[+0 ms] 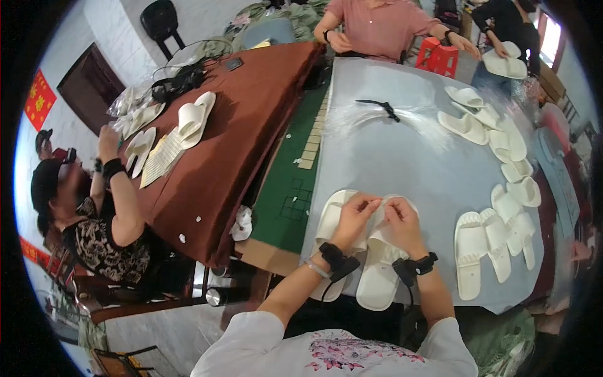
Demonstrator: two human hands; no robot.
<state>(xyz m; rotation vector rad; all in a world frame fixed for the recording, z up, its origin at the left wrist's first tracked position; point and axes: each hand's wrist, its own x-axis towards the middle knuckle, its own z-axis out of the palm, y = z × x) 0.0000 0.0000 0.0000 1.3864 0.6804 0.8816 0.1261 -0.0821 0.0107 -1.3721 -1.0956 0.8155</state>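
Observation:
Two white slippers [377, 276] lie side by side on the grey table cover [402, 157] in front of me, toes pointing away. My left hand [355, 212] and my right hand [402, 217] meet over their toe ends, fingers pinched together on the straps. Whether a thin fastener sits between the fingertips is too small to tell. Both wrists carry black bands.
More white slippers [496, 239] lie in a row along the right side. A bundle of clear thin plastic ties [377, 116] lies at the table's far middle. A green mat [301, 182] and a brown-covered table [239, 125] sit left, with other people working around.

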